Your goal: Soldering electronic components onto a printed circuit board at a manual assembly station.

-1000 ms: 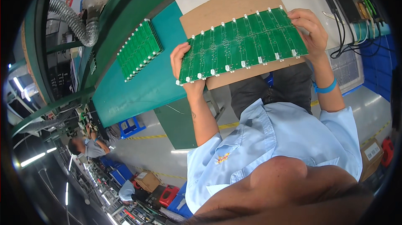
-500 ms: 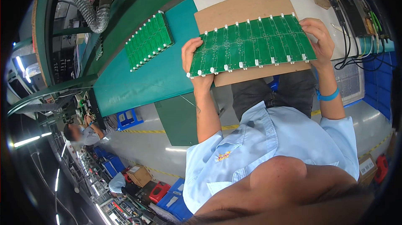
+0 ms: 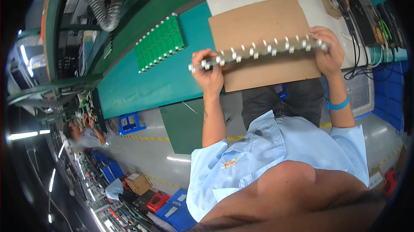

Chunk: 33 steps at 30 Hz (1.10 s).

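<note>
Left hand (image 3: 208,73) and right hand (image 3: 330,55) both closed on opposite ends of circuit-board panel (image 3: 263,51), seen nearly edge-on between them, over brown cardboard (image 3: 258,22). Board stack (image 3: 160,44) beyond left hand, on tabletop (image 3: 125,91). Best handling: support both ends evenly, avoid flexing, no finger pressure on white connectors (image 3: 255,53).

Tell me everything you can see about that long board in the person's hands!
The board is long, thin and stiff-looking, seen almost edge-on, so its broad face hardly shows. The visible strip looks greyish brown. Small white, plastic-looking blocks line it. The left hand holds one end, the right hand the other, and in the picture its right end sits higher. A brown cardboard sheet lies beneath.
</note>
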Tool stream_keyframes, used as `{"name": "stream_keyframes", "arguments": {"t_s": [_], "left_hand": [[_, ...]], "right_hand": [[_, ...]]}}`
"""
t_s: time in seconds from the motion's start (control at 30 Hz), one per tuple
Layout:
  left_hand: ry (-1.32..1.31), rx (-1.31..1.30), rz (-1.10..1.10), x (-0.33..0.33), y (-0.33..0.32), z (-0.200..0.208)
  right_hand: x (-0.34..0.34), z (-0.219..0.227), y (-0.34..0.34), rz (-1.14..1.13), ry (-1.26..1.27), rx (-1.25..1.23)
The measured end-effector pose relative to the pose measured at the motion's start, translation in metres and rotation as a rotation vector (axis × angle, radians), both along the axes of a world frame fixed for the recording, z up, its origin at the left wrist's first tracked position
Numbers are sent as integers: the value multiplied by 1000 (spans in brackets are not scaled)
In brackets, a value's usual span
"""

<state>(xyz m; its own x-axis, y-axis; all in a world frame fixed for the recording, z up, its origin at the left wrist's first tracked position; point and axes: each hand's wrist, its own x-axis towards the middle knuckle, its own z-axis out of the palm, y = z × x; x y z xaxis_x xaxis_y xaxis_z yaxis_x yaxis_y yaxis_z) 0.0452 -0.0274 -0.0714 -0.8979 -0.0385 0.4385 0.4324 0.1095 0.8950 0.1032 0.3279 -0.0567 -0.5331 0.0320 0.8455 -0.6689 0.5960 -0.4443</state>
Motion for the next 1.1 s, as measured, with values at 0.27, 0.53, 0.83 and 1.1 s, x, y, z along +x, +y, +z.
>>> {"name": "stream_keyframes", "arguments": {"t_s": [0.27,0.53,0.83,1.1], "left_hand": [[-395,130,-309,36,-6,47],[-472,488,-499,38,-53,80],[-253,501,82,-83,-81,89],[-381,450,124,-225,-75,92]], "right_hand": [[8,15,-16,93,-627,-669],[-15,29,-36,177,-837,-717],[-1,19,-3,81,-813,-686],[20,-2,5,-5,-700,-625]]}}
